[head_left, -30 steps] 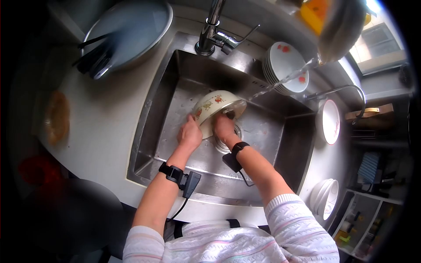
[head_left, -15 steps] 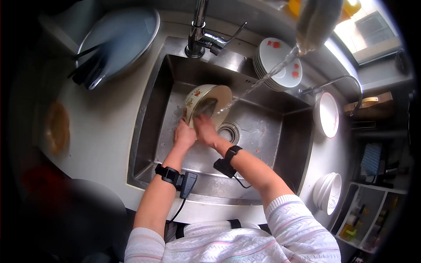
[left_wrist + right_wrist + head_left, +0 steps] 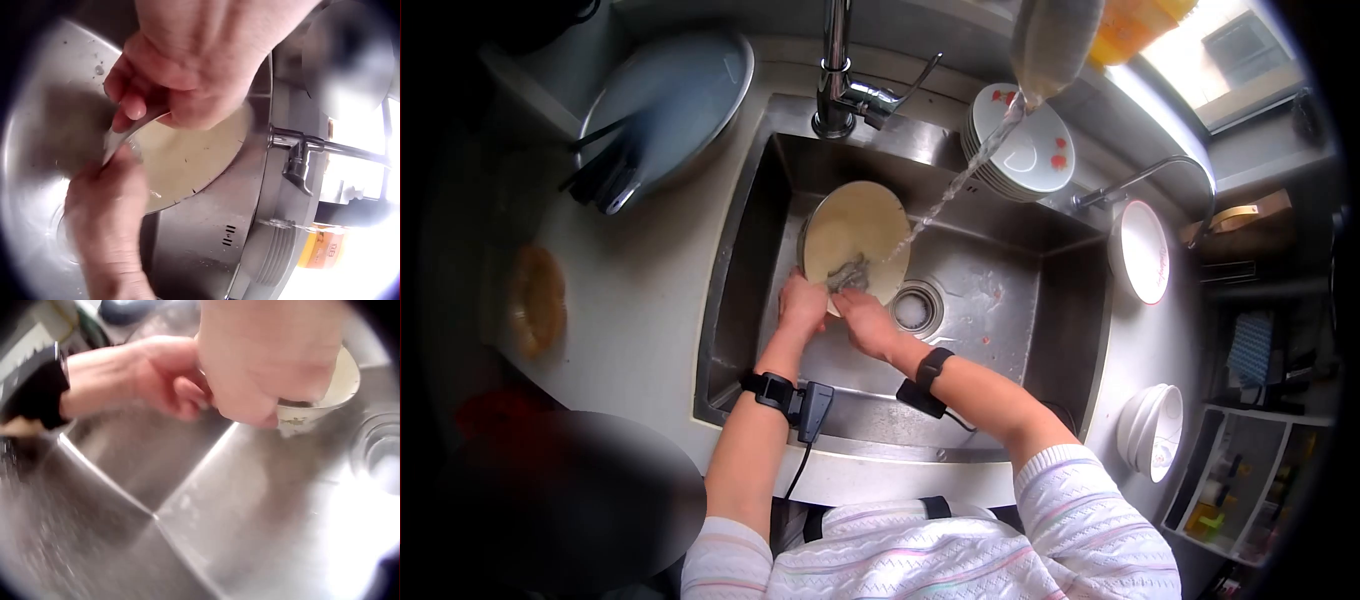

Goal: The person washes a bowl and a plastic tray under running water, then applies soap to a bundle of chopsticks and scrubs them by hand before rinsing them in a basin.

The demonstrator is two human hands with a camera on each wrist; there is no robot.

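A cream enamel-like bowl stands tilted in the steel sink, its pale inside facing up and its floral outside mostly hidden. My left hand grips its near-left rim, fingers curled outside and thumb over the edge in the left wrist view. Against the lower inner wall, my right hand pinches a crumpled grey scrubber, thumb outside the rim in the right wrist view. The scrubber is mostly hidden in both wrist views. A thin stream of water falls slantwise toward the bowl.
The sink has a drain right of the bowl. Behind stands a chrome faucet. Stacked plates, a white bowl and nested small bowls line the right side. A large basin sits back left.
The bowl has turned so its inside faces up, and shifted slightly left with both hands. The right hand moved from deep inside the bowl to its near rim with the scrubber.
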